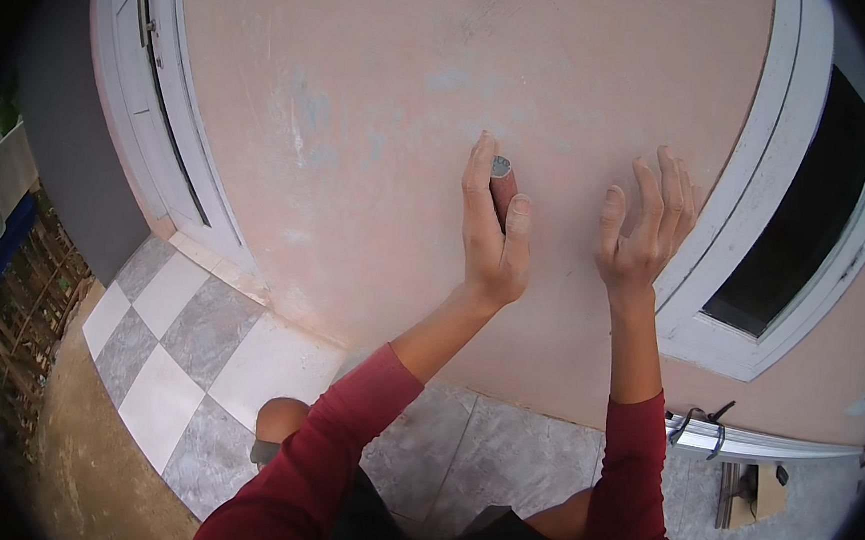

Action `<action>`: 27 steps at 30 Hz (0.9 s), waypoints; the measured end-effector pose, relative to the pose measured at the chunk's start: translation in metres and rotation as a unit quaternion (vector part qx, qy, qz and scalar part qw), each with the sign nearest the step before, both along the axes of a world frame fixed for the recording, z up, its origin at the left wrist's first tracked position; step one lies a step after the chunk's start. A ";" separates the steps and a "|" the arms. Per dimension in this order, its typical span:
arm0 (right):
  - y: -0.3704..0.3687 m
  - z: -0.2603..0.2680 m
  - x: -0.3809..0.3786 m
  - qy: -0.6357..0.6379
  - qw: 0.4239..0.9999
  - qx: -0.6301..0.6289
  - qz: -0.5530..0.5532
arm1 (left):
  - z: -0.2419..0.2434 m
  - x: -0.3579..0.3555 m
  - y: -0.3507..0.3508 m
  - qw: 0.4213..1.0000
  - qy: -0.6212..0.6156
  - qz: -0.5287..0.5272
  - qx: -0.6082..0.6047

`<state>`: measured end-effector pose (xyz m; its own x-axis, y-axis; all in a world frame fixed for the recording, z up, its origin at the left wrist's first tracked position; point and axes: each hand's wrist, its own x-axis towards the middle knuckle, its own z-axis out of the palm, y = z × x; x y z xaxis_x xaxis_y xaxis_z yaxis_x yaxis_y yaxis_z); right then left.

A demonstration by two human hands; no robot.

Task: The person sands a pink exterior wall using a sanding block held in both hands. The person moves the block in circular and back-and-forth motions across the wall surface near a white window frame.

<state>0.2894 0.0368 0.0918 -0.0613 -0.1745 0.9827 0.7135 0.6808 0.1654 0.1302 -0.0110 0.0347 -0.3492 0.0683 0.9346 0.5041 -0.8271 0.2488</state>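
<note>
My left hand (494,229) grips a reddish-brown roll, apparently sandpaper (504,185), between the thumb and the fingers. Its grey upper end bears writing. The roll lies at the surface of a pale pink wall (374,243), which shows bluish and whitish worn patches. To the right, my right hand (645,221) is at the wall beside the white window frame (723,207), fingers apart and nothing in it. Pale dust coats the fingers of both hands.
A white door (143,99) with a long handle stands at left. Grey and white tiles (210,330) cover the floor. Bundled metal strips (766,442) lie along the wall's foot at right, near a piece of cardboard (770,493). A bamboo fence (23,317) stands far left.
</note>
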 end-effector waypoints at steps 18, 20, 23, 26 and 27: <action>-0.077 -0.018 -0.076 -0.010 0.735 -0.398 0.549 | 0.007 -0.054 -0.019 0.966 0.001 -0.251 -0.059; -0.073 -0.020 -0.081 -0.045 0.719 -0.393 0.572 | 0.005 -0.059 -0.015 0.972 -0.008 -0.228 -0.059; -0.064 -0.007 -0.082 -0.122 0.875 -0.284 0.372 | 0.000 -0.077 -0.002 0.998 0.049 -0.038 -0.020; -0.047 0.018 -0.074 -0.129 0.988 -0.042 0.079 | -0.012 -0.105 0.014 0.976 0.129 0.176 -0.004; -0.041 0.024 -0.070 -0.124 0.992 -0.027 0.006 | -0.017 -0.113 0.021 0.959 0.149 0.240 -0.001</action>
